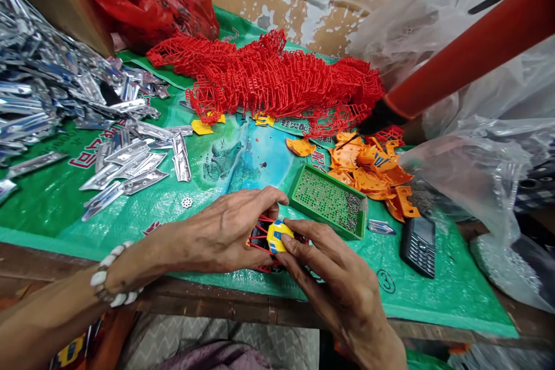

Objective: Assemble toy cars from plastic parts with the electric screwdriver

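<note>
My left hand is closed around the left side of a small toy vehicle with a red frame and dark parts, low over the table's front edge. On top of it sits a yellow plastic piece with blue markings. My right hand grips that piece between thumb and fingers from the right. Fingers hide much of the toy's underside and right end. Just behind my right hand stands a green tray of small metal screws or pins.
Silver plastic parts are heaped at left, with a small white wheel-like piece nearby. Red lattice frames lie across the back. Orange shells and a keypad phone are at right. A red pole slants overhead.
</note>
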A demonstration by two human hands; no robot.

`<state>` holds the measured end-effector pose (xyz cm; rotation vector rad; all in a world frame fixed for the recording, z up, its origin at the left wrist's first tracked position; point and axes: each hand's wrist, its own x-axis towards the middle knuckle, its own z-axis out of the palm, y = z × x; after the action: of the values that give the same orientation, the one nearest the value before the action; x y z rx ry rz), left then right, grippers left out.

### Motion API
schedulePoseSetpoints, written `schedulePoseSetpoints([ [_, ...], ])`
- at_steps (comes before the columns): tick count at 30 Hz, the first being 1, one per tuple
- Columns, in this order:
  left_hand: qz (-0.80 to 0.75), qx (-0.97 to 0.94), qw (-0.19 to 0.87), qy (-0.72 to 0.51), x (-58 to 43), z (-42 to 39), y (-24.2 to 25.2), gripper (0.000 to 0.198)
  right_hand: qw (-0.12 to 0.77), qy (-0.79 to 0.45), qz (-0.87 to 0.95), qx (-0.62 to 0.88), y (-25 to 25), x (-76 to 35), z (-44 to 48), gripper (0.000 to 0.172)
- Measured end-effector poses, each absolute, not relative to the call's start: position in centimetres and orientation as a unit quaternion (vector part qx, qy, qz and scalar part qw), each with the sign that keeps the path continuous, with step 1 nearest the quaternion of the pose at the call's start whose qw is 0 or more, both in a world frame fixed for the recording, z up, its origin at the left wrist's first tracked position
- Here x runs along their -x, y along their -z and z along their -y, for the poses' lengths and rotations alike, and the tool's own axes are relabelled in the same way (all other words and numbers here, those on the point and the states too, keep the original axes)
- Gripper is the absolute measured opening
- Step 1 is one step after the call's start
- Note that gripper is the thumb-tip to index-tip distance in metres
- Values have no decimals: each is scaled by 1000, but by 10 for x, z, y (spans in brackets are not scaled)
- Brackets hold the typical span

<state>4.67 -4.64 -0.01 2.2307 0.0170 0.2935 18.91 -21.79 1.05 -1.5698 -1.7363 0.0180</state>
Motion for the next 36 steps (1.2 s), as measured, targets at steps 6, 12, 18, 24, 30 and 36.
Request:
schedulePoseSetpoints([
  [6, -2, -902, 412, -130, -50, 48, -3, 44, 389, 42, 689, 609, -7, -193, 216, 24],
  [12, -4, -908, 400, -124, -47, 47, -2, 49, 391, 13, 693, 605, -7, -199, 216, 17],
  [18, 19, -902, 413, -128, -45, 44, 7, 50, 465, -47, 611, 638, -1, -203, 218, 21],
  [24, 11, -901, 419, -115, -49, 44, 1, 45, 460, -51, 615, 639, -1, -202, 218, 26],
  [30, 19, -905, 407, -122, -49, 44, 2, 46, 381, 1, 699, 605, -6, -199, 215, 35],
  [36, 20, -903, 411, -123, -47, 44, 9, 47, 383, -5, 706, 595, -10, -200, 213, 29],
])
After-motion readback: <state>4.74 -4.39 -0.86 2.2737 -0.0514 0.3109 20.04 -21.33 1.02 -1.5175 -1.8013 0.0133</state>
